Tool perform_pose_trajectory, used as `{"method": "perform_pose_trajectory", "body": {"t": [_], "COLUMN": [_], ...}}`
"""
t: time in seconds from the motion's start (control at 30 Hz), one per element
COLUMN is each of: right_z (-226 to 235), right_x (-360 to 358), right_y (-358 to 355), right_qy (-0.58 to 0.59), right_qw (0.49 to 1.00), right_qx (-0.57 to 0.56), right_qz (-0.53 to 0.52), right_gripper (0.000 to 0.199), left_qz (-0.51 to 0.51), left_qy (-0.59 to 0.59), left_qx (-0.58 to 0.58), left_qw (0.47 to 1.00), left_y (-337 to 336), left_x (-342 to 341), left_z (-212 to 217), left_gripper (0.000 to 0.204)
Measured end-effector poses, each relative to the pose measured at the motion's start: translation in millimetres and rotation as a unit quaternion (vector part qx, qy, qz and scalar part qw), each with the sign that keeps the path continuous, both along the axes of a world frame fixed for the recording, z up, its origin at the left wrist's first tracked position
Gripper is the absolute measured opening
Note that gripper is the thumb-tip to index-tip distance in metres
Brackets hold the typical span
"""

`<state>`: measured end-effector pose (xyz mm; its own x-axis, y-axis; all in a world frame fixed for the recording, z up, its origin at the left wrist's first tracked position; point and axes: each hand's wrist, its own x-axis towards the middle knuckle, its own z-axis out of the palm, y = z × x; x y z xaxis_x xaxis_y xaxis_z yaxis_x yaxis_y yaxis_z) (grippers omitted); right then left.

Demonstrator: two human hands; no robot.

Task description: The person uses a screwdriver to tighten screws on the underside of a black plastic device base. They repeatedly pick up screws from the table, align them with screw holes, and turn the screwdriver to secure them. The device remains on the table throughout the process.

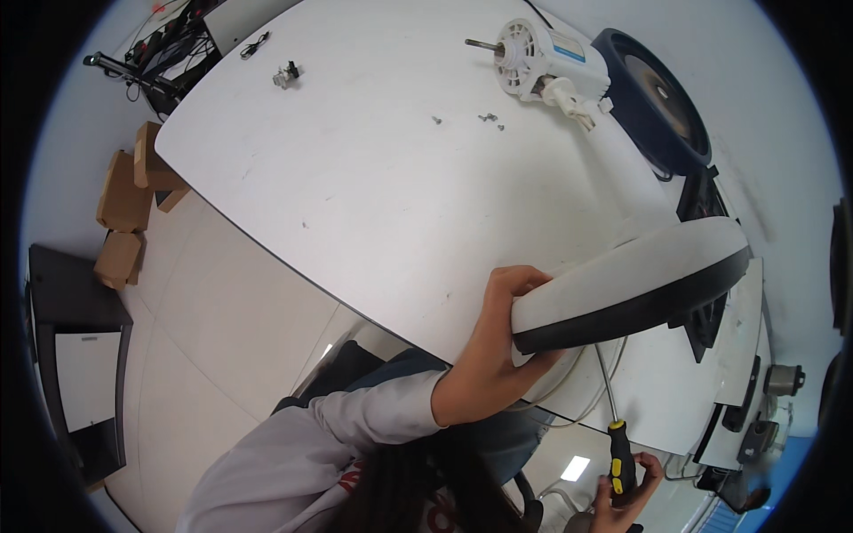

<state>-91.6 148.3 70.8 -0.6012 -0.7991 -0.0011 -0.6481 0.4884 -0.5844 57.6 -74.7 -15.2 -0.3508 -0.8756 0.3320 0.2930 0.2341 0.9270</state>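
Observation:
A fan lies on its side across the white table (373,160). Its rounded base (635,271), white above and black along the lower rim, is tipped up on edge near me. My left hand (489,355) grips the near end of this base, with the thumb below and fingers over the top. In my right hand (626,497) is a black and yellow screwdriver (619,457), its shaft pointing up at the base's underside. The base hides the tip, so contact cannot be told. A white pole (622,169) runs from the base to the exposed motor (551,67).
Several small screws (489,117) lie near the motor. A small metal part (286,75) sits at the far left. Behind the motor stands a dark blue ring (657,102). A pale cord (569,413) hangs under the base. Cardboard boxes (124,191) stand left of the table.

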Motion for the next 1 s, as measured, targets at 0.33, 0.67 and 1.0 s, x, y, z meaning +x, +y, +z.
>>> {"method": "perform_pose_trajectory", "body": {"t": [0.33, 0.67, 1.0], "right_z": [-1.2, -2.0, 9.0], "right_x": [-8.8, -13.9, -13.2], "right_y": [5.3, 7.0, -19.9], "right_qy": [-0.183, 0.013, -0.107], "right_qw": [0.979, 0.999, 0.991], "right_qx": [-0.048, -0.041, -0.073], "right_qz": [-0.070, -0.004, -0.025], "right_gripper": [0.045, 0.032, 0.078], "left_qz": [-0.013, -0.040, -0.012], "left_qy": [0.034, -0.002, 0.047], "left_qx": [0.064, 0.098, 0.155], "left_qw": [0.997, 0.994, 0.987], "left_y": [1.1, 7.0, 9.6], "left_x": [-2.3, 2.9, -2.7], "left_z": [3.2, 0.2, 0.6], "left_gripper": [0.064, 0.070, 0.075]}}
